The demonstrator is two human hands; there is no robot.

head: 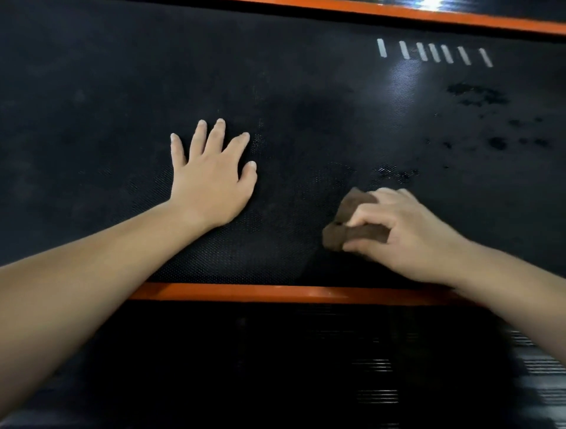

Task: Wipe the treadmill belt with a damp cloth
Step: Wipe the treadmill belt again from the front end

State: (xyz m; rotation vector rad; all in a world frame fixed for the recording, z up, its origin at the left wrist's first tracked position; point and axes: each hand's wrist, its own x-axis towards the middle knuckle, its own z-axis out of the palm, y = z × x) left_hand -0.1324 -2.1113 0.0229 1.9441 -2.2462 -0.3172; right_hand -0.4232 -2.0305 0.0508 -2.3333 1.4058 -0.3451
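Left hand (211, 180): flat on belt (92, 92), holding nothing;
Right hand (407, 232): grip curled round cloth (346, 232);
Progress: blotches (477, 95) remain at right; likely unfinished

An orange strip (245, 293) is seen running from left to right across the near part of the view. A second orange strip (398, 13) is set along the top and slants downward toward the right. Below the near strip a black side rail (306, 367) is shown, its top ribbed with fine parallel grooves that are faintly lit at the right. A bright glare (432, 3) is caught just above the far strip.
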